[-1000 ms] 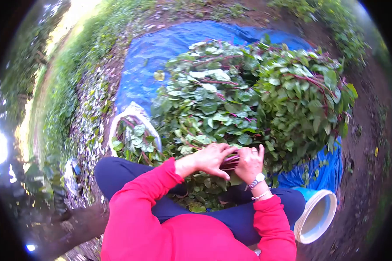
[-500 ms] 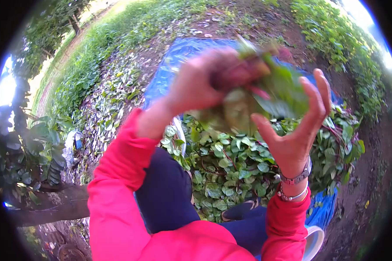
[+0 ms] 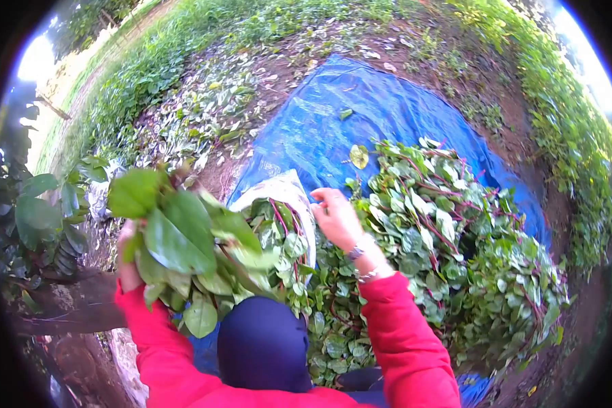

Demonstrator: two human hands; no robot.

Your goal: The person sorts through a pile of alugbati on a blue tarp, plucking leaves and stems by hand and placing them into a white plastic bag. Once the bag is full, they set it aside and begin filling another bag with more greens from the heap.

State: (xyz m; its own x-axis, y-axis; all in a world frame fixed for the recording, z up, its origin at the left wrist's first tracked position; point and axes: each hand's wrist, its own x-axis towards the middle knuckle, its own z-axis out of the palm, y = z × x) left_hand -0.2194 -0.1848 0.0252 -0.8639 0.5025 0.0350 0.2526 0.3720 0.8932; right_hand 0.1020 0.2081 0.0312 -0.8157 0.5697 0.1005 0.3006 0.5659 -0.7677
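— Where is the bunch of greens (image 3: 183, 238)?

— Up at the person's left side, clear of the ground. The left hand (image 3: 125, 257) is closed around its stems, with the broad leaves fanning over it and hiding most of it.

— And the right hand (image 3: 336, 217)?

— At the rim of the white sack (image 3: 279, 189), fingers curled. I cannot tell whether it is pinching the rim. Red-stemmed leaves lie inside the sack.

— What is around it?

— A heap of the same greens (image 3: 442, 245) just beside the sack, on a blue tarp (image 3: 333, 115).
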